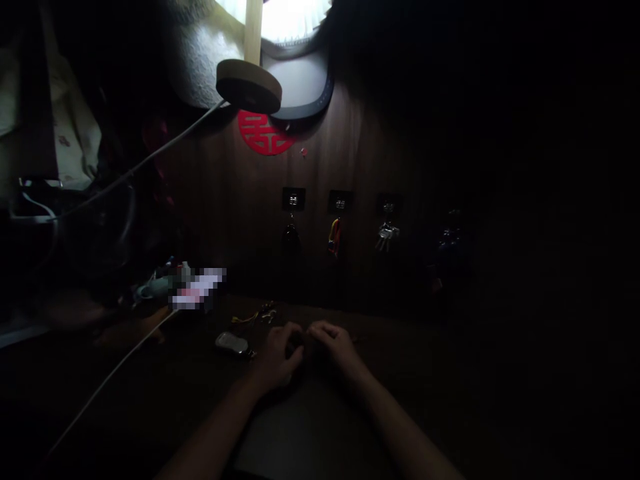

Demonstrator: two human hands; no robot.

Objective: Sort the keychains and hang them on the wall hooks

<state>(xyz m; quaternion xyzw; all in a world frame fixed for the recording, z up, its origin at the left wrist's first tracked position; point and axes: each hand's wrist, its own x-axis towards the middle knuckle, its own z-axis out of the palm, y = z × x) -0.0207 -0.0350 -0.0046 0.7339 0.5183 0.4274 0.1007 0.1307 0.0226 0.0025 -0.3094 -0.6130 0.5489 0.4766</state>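
Note:
My left hand (283, 353) rests low over the dark wooden surface, its fingers curled and the thumb close to them. Facing it, my right hand (336, 341) has its fingers bent in a pinch, the tips near those of my left hand. Anything they hold is lost in the dark. Just left of my left hand lies a grey car key fob (233, 343) with a small metal ring. Behind the fob are a few keys (269, 315) on a yellow cord (245, 319).
Keys (387, 235), a red-yellow lanyard (334, 235) and a dark fob (291, 233) hang from wall hooks. Overhead juts a lamp with a round base (249, 85). A white cable (115, 370) runs to a pixelated bright patch (199, 288) at left. The right side is very dark.

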